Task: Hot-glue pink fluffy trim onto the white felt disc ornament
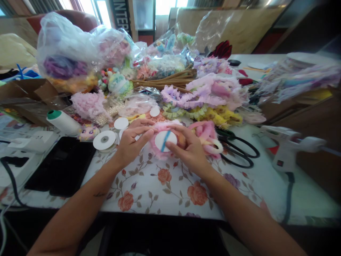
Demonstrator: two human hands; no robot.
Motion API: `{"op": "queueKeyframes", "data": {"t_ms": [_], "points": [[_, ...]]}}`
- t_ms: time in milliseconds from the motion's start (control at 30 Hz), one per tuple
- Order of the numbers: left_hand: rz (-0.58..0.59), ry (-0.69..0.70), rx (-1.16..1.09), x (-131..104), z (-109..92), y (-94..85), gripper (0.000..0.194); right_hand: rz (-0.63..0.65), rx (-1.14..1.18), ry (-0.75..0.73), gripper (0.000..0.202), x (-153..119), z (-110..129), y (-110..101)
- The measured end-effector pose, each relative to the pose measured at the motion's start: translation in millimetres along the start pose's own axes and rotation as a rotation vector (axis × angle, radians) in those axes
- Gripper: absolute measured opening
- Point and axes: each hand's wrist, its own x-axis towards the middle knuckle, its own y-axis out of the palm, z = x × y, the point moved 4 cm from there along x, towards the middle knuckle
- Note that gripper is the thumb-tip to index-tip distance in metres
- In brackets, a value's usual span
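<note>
A pink fluffy piece [157, 153] lies on the flowered tablecloth, with a white round disc [159, 139] crossed by a blue stripe on top of it. My right hand [192, 151] grips the right side of this piece, its thumb on the disc and its fingers round the far edge. My left hand [136, 139] reaches the left edge with fingers stretched out and nothing held in them. Close by the left hand are a white ribbon spool [100, 140] and a loose white disc [121, 123]. Pink and cream fuzzy strips [206, 133] lie just beyond the right hand.
Black-handled scissors [239, 147] and a glue gun [289, 145] are at the right. A black phone [62, 167], thread cone [62, 121] and power strip [16, 165] sit left. Lace trims [213, 92] and plastic bags [66, 46] pile up at the back.
</note>
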Motion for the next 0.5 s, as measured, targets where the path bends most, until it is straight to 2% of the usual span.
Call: {"op": "queueKeyframes", "data": {"t_ms": [233,500], "points": [[0.011,-0.078,-0.113,-2.8,7.0,-0.1,0.02,-0.025,-0.009,-0.023,0.032,-0.8,1.5,0.2],[0.016,-0.092,-0.134,-1.9,6.9,2.6,0.018,-0.027,0.03,-0.011,0.033,-0.4,-0.1,0.8]]}}
